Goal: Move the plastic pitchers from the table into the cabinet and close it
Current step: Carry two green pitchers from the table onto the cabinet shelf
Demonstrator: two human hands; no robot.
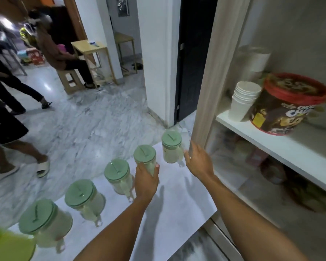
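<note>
Five green-lidded pitchers line our white desk (177,213); our left hand (146,182) wraps around the fourth pitcher (145,157). Our right hand (199,160) reaches with fingers spread wide beside the farthest pitcher (171,147), holding nothing. Beyond, on the open cabinet's shelf (271,144), a red-lidded tub (288,104) reads partly "Choco".

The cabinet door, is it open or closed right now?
Open. The cabinet shelves show uncovered, with paper cups and a cereal tub visible, and the right hand at the door's edge.
</note>
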